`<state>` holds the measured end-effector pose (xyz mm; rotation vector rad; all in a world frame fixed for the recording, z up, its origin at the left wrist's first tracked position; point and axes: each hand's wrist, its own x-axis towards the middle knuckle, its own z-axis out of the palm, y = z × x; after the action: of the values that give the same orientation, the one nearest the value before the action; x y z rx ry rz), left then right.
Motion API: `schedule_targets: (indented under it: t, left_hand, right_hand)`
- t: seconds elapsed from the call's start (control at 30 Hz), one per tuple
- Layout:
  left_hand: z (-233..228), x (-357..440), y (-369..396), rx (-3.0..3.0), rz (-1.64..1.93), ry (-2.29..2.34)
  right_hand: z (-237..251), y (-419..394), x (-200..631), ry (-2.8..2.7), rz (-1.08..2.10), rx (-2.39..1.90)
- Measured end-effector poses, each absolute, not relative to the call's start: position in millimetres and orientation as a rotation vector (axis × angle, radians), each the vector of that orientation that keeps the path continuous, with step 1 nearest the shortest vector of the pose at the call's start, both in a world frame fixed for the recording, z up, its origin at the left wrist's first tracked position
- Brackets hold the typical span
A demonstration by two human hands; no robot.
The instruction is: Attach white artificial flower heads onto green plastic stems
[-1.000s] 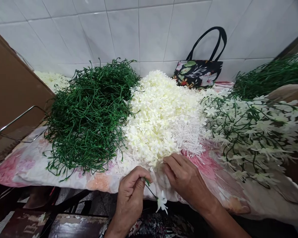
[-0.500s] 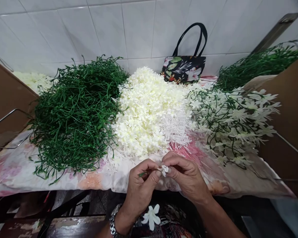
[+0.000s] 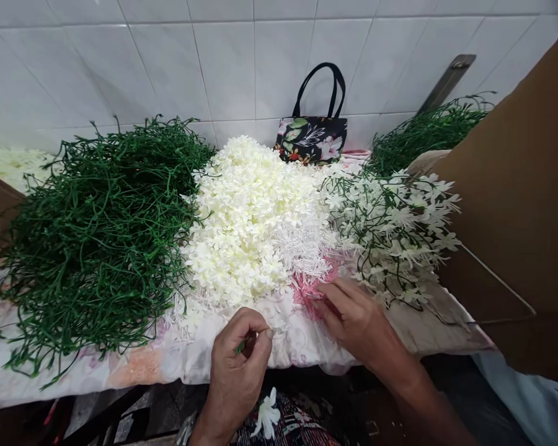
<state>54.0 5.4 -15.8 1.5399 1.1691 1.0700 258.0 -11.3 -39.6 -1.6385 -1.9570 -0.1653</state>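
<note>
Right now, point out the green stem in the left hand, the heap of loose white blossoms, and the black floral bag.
green stem [image 3: 240, 347], head view, on the bit showing between fingers.
white blossoms [image 3: 248, 217], head view, middle of the heap.
floral bag [image 3: 312, 140], head view, front panel.

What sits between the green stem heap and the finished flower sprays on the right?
The head view shows a pile of loose white blossoms between the green stems and the sprays.

Bright, even light, mild glare on the white blossoms [image 3: 253, 217], edges warped.
</note>
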Motion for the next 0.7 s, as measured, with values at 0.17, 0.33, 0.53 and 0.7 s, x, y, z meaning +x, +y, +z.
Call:
schedule_targets:
  t: [0.17,0.33,0.53,0.7]
  left_hand:
    - [-8,55,8,1.396,1.008,1.184]
    - [-13,54,6,1.137,0.968,1.171]
    - [-17,58,0,1.030,0.917,1.150]
    - [-14,57,-1,0.982,0.915,1.132]
  right_hand:
    - [-39,-6,256,-2.070,-0.152,-1.617]
    - [-17,-21,250,-1.718,0.460,-1.508]
    - [-9,-29,207,-1.644,0.528,-1.192]
    - [-21,-23,197,-1.659,0.399,-1.201]
